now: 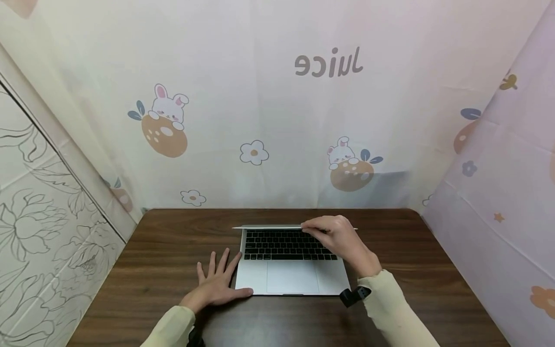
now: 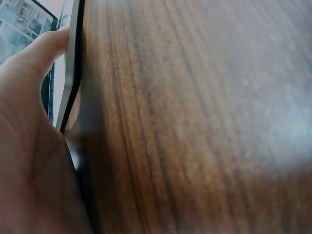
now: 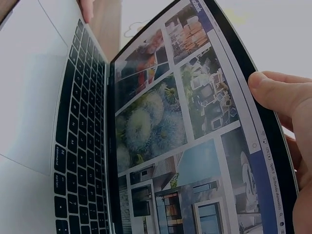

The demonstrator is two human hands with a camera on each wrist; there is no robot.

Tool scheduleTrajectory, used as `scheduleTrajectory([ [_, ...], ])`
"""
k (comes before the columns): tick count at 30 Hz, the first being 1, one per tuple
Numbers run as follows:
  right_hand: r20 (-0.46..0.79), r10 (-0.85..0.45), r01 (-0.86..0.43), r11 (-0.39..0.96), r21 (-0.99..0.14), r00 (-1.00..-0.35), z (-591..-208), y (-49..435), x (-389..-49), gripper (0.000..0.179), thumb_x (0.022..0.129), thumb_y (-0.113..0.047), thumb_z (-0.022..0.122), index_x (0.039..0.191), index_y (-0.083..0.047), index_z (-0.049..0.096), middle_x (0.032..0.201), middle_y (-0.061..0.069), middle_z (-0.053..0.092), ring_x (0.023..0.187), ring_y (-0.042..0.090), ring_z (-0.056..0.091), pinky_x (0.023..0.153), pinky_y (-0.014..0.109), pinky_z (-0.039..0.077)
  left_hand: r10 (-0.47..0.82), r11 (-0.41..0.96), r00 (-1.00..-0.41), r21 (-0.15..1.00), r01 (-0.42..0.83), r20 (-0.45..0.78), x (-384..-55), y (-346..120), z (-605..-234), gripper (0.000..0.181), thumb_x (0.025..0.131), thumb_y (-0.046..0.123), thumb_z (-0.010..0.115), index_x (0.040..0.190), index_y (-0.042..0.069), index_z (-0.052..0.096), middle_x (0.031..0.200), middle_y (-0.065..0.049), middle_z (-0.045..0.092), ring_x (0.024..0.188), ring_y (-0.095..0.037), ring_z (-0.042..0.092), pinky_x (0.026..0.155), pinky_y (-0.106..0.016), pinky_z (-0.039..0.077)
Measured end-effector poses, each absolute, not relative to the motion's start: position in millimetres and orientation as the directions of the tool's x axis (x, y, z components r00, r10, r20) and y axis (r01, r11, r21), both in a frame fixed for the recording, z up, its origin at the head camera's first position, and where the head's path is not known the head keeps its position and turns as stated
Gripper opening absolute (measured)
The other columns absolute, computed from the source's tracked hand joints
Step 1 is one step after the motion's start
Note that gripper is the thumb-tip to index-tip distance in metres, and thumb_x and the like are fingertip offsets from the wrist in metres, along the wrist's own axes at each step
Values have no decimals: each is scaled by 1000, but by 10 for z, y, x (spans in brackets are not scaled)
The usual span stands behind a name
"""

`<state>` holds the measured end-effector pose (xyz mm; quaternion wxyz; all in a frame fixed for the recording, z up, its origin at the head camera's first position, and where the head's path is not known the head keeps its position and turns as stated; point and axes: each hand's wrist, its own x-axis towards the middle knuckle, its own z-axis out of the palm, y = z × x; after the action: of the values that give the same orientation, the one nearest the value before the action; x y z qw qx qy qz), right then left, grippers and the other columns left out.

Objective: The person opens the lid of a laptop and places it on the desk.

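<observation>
- A silver laptop (image 1: pixel 292 277) lay open on a wood-grain counter (image 1: pixel 392 246), its front edge toward the person, its lid (image 1: pixel 269 227) seen nearly edge-on from above.
- The right grip (image 1: pixel 340 236) pinched the lid's upper rim near its middle, thumb on the screen side; the left grip (image 1: pixel 217 286) was spread beside the base, its thumb at the front left corner.
- The likeliest mishap appeared to be the lid slipping and dropping toward the keyboard (image 1: pixel 282 246), since only a fingertip pinch held its thin rim.
- A pull on the lid could also have skidded or tipped the base, steadied lightly at one side; a falling lid could have caught the left thumb.
- The right wrist camera showed the lit display (image 3: pixel 165 122), a grid of photographs beside a blue band, which the head camera missed.
- The left wrist camera gave a close look at the left thumb (image 2: pixel 44 46) against the base's rim; only the head camera framed both hands whole.
</observation>
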<state>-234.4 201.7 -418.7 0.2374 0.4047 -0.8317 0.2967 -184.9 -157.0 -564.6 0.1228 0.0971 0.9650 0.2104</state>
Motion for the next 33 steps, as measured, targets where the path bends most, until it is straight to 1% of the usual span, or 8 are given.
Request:
scheduleTrajectory([
  [6,632,-527,-807,505,-305,-568,-4145,2008,-2372,21,87,-1,80,104,-12,82,99,0,81,88,12,77,75,23,60,242,892,-950,429,139,-196,-1854,-1578,-5652,119,70,94,58,166,38,15,175,-7,0,157,-48,-13,111,-80,-16],
  [10,630,-523,-803,510,-308,-574,-4117,2002,-2395,20,87,-2,80,104,-12,82,99,0,81,88,13,78,75,26,61,243,890,-949,436,136,-199,-1852,-1583,-5652,118,70,95,58,165,38,16,175,-7,1,157,-48,-12,111,-80,-16],
  [18,577,-516,-767,518,-379,-633,-4045,1994,-2476,16,90,-4,77,104,-10,82,100,1,81,90,14,78,76,31,63,247,883,-949,449,137,-196,-1860,-1582,-5644,118,69,95,58,165,39,18,175,-7,1,157,-48,-11,111,-80,-17],
  [24,573,-527,-772,516,-371,-627,-4002,1985,-2532,13,91,-4,77,103,-8,82,99,3,81,88,15,78,75,31,63,244,883,-948,451,130,-204,-1851,-1585,-5622,119,69,95,58,165,37,19,175,-7,1,157,-48,-12,111,-80,-17],
  [33,558,-527,-761,533,-370,-641,-3960,1980,-2585,14,91,-4,77,104,-6,82,99,5,81,90,17,78,76,33,63,249,878,-948,460,133,-200,-1846,-1582,-5616,117,71,92,60,165,37,18,175,-8,1,157,-49,-12,110,-80,-19],
])
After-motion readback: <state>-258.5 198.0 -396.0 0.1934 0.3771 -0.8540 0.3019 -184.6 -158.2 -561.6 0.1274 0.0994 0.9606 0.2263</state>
